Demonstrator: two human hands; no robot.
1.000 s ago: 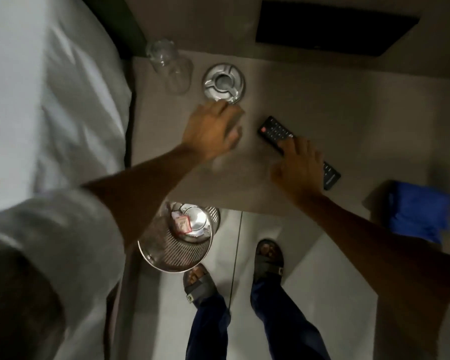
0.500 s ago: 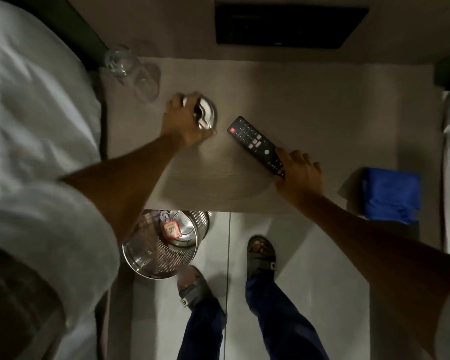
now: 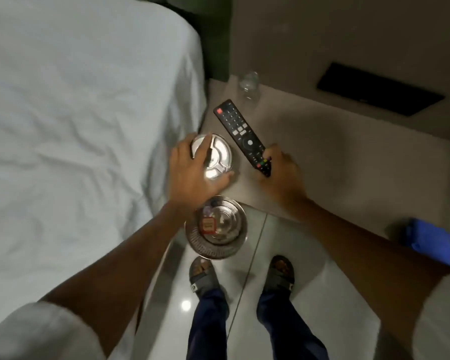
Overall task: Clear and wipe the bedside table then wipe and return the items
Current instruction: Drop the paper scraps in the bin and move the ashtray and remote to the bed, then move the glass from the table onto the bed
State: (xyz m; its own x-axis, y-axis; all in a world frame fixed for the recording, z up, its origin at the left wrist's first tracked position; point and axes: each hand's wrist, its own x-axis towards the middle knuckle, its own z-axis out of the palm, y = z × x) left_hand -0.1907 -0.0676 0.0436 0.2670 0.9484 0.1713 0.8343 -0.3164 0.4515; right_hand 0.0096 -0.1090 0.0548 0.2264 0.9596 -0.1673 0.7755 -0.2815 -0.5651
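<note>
1. bedside table (image 3: 348,157) sits between the bed (image 3: 89,126) and the wall, and it is partly cleared at best: a glass (image 3: 248,85) stands at its back corner and a blue cloth (image 3: 434,240) lies at its near right edge.
2. left hand (image 3: 192,175) is grasping the metal ashtray (image 3: 216,157), fingers spread over its top, at the table's bed-side edge.
3. right hand (image 3: 281,175) is clenched round the lower end of the remote (image 3: 242,136), whose far end points towards the glass.
4. whether either item is lifted clear of the table i cannot tell.
5. metal bin (image 3: 216,229) stands on the floor just below the ashtray.
6. by my judgement the clearing is only under way; the glass, the wiping of the table and items, and the return are all left.
</note>
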